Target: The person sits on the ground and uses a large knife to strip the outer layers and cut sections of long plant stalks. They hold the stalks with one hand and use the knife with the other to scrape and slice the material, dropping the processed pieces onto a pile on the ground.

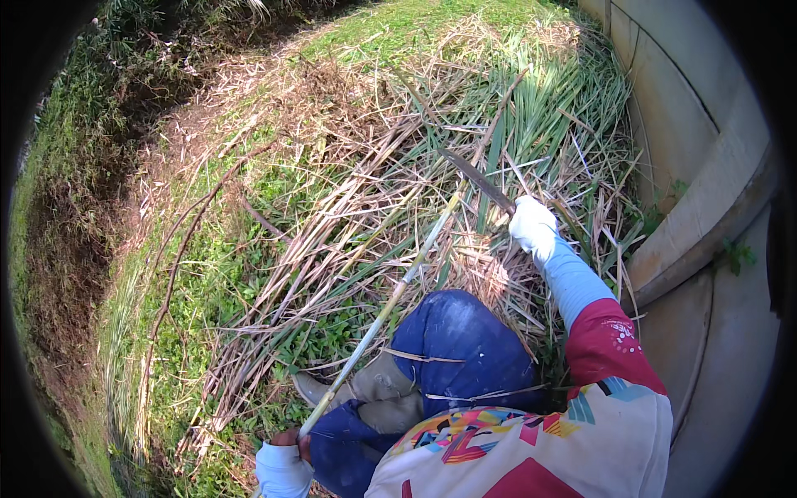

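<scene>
A long pale yellow-green cane stalk (380, 320) runs diagonally from lower left up to the cut leaves. At its lower end my left hand (297, 444) is closed around it, the wrist covered by a pale blue sleeve. Up at the right, my right hand (532, 224), in a white glove, grips a machete (476, 177) by its handle, which the glove hides. The dark blade points up and left, its middle close by or across the upper stalk; I cannot tell whether they touch. My bent legs in blue trousers (469, 349) lie just right of the stalk.
Dry and green long leaves (548, 108) are heaped ahead and to the right. Along the right side stands a concrete wall (677, 108) with a sloping buttress (706, 212). A thin brown branch (187, 241) lies on the grass at left, beside darker brush (75, 241).
</scene>
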{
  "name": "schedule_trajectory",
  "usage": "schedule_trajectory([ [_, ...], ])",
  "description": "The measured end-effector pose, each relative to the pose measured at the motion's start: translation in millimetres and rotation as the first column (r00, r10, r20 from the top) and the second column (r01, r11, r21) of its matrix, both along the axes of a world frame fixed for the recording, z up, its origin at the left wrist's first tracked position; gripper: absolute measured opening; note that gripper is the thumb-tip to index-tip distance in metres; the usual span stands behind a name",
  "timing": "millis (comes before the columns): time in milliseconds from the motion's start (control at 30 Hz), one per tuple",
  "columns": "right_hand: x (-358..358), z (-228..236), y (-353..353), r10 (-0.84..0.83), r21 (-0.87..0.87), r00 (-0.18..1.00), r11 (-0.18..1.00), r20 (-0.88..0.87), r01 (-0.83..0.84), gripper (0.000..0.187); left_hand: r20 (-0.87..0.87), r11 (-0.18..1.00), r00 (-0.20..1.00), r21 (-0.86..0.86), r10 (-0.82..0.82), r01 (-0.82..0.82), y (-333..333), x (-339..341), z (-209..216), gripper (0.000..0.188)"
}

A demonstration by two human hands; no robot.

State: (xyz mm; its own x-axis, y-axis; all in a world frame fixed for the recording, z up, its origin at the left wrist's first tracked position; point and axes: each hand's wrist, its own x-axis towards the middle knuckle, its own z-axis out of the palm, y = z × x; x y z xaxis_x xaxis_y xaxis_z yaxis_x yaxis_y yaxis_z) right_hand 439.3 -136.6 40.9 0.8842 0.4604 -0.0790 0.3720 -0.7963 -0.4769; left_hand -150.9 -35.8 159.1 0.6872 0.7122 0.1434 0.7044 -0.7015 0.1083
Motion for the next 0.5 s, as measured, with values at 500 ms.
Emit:
schedule_trajectory([
  [500, -159.9, 0.6, -18.3, 0.749, 0.032, 0.623, 0.634, 0.226, -0.773, 0.033, 0.046, 0.988, 0.998, 0.150, -0.049, 0.041, 1.9, -0.3, -6.5, 0.014],
])
